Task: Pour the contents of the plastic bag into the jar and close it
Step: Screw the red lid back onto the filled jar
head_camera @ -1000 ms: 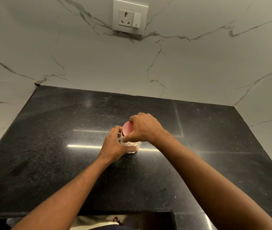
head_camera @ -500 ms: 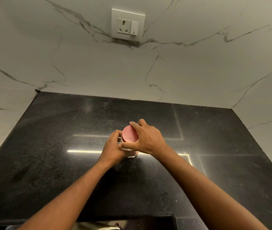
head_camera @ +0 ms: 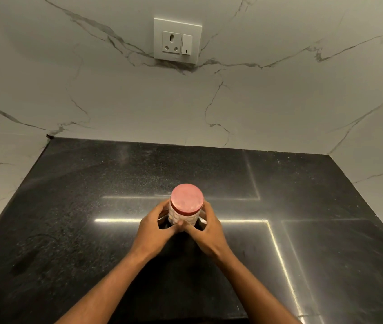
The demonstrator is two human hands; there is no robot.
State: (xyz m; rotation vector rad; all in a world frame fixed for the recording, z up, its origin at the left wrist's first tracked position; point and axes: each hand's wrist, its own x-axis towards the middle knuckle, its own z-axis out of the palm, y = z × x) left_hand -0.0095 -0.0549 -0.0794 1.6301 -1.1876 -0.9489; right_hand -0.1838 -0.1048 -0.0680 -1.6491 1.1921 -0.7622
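A small clear jar with pale contents stands upright on the black countertop. A pink-red lid sits on top of it. My left hand grips the jar's left side and my right hand grips its right side, thumbs meeting in front of its base. No plastic bag is in view.
A white marble wall rises behind the counter, with a socket and switch plate high at the centre. Marble side walls close in on the left and right. The counter's front edge lies near the bottom of the view.
My right hand has come off the lid and dropped to the jar's right side. The lid now shows fully. My left hand stays on the jar.
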